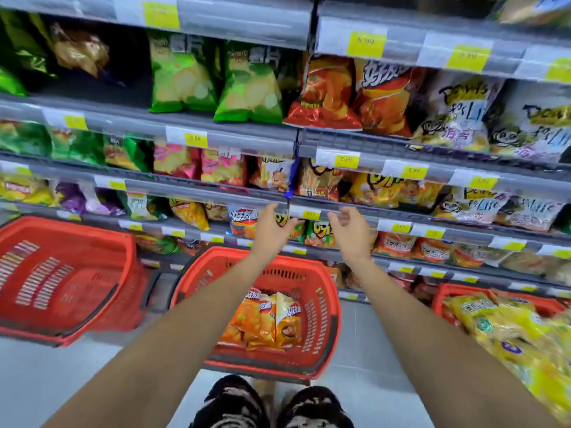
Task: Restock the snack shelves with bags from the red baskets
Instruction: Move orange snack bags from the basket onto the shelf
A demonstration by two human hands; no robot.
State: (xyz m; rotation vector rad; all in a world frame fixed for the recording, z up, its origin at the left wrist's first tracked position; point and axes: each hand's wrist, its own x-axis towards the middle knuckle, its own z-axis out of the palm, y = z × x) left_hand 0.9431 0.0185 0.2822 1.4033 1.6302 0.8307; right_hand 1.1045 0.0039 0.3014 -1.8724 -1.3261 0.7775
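Note:
My left hand (272,231) reaches to the lower shelf (355,213) and pinches the top of an orange-green snack bag (318,234) standing there. Just to the right of that bag, my right hand (350,231) hovers with its fingers loosely curled and holds nothing. Below my arms, a red basket (323,307) on the floor holds several orange snack bags (265,319). Another red basket (463,293) at the right is heaped with yellow bags (509,341).
An empty red basket (61,273) stands tilted at the left. Shelves above hold green bags (182,75), red-orange bags (327,94) and white-purple bags (457,112), with yellow price tags (366,44) along the rails. My shoes (272,406) are on the grey floor.

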